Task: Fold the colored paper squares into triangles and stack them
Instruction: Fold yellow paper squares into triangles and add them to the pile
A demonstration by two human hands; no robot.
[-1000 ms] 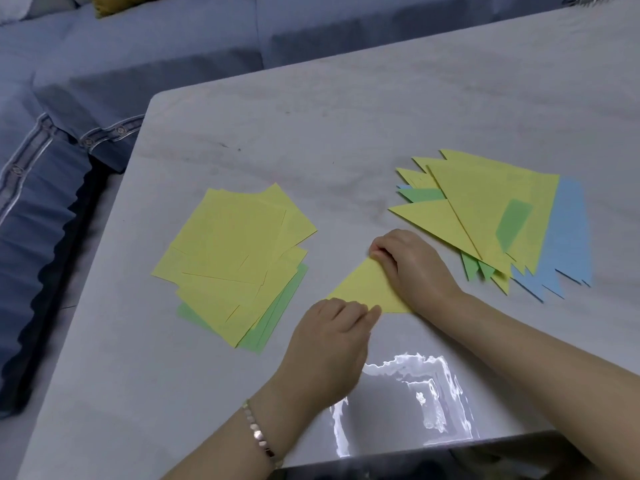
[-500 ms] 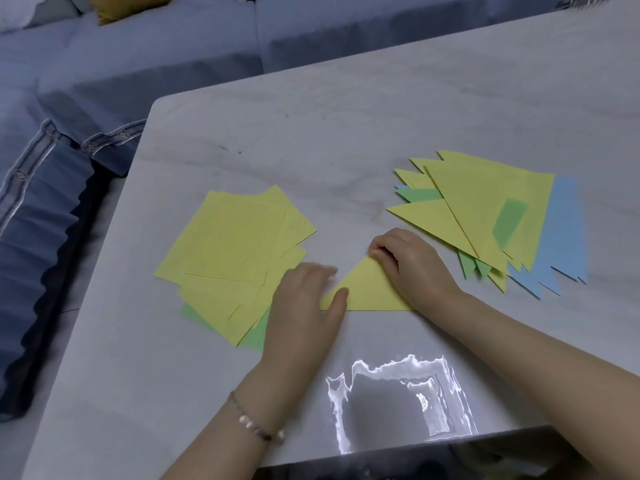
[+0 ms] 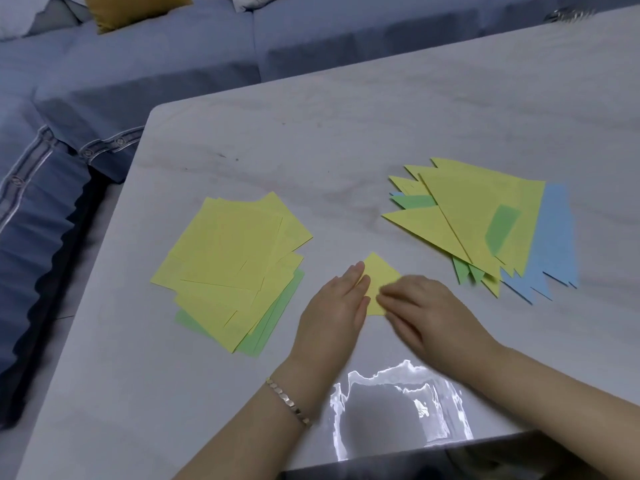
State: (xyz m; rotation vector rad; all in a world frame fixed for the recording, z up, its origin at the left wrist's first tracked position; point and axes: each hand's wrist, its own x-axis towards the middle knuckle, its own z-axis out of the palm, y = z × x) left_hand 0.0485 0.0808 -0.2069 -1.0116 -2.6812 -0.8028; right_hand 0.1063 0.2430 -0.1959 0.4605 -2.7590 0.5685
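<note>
Yellow triangle (image 3: 379, 271) lay lower centre of frame. Left hand (image 3: 334, 306) flat, released, pressed its left side; right hand (image 3: 429, 317), blurred, fingers extended on right side. Squares (image 3: 228, 251) left; stack (image 3: 478, 216) right.

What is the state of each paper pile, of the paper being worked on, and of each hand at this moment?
yellow paper: lies flat, mostly covered by both hands, only its pointed far part shows.
left hand: fingers straight, pressing the paper.
right hand: blurred, lies on the paper, fingers look flat.
square pile: unfolded, loosely fanned, yellow sheets over green.
triangle stack: folded, fanned, yellow on top, green and blue below.
</note>
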